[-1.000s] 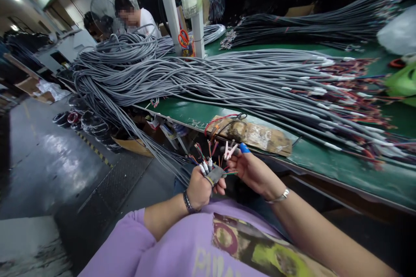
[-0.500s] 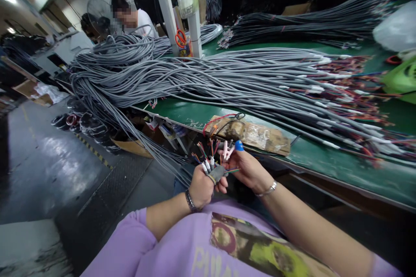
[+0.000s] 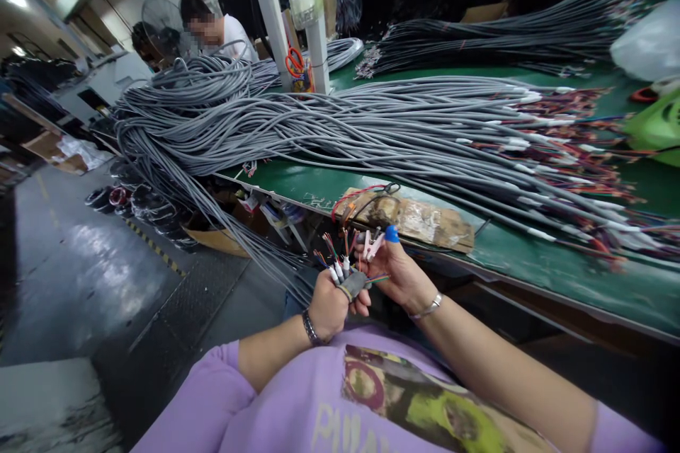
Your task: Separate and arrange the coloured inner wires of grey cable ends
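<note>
My left hand [image 3: 326, 308] is closed in a fist around the ends of a few grey cables [image 3: 340, 274], whose stripped coloured wires fan out above my fingers. A grey finger cot covers one left fingertip. My right hand [image 3: 396, 272] sits just to the right and pinches a small pink-and-white clip [image 3: 372, 244] up against those wire ends. A blue cot covers its index fingertip. Both hands hover in front of the green workbench [image 3: 319, 187], below its edge.
A large heap of grey cables [image 3: 329, 120] with coloured wire ends covers the bench and hangs off its left side. A taped cardboard piece [image 3: 419, 219] lies at the bench edge. Orange scissors [image 3: 293, 62] hang by a white post. Another person [image 3: 217, 28] sits far back left.
My right hand has drawn a little left and closer to the wire ends in my left fist. My left hand has stayed nearly still.
</note>
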Tool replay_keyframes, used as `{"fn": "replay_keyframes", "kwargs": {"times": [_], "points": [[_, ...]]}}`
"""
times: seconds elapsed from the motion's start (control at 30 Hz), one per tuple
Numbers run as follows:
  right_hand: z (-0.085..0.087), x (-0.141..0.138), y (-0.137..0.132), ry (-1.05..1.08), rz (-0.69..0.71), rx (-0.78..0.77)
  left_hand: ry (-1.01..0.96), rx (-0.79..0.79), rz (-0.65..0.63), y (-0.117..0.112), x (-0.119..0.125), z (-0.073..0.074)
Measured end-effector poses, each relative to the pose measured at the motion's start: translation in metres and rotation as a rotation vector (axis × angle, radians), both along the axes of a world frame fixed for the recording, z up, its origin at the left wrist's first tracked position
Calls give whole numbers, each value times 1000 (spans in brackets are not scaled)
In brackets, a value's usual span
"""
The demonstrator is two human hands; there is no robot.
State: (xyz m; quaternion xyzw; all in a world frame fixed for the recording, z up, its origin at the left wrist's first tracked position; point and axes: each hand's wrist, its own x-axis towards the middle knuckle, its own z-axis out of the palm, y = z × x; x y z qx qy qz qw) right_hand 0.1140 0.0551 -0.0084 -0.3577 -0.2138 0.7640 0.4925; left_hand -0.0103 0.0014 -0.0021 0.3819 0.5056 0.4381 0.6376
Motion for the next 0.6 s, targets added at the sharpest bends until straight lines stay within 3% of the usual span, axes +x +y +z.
{"fn": "replay_keyframes", "kwargs": {"times": [0.3,0.5,0.6], "points": [[8,11,-5,-20,70,32,-10,33,45,-7,-7,1],[0,14,-6,92,51,48,-32,44,134,-2,-1,6],[-2,17,-12,60,123,61,-26,59,135,-1,-1,1]]}}
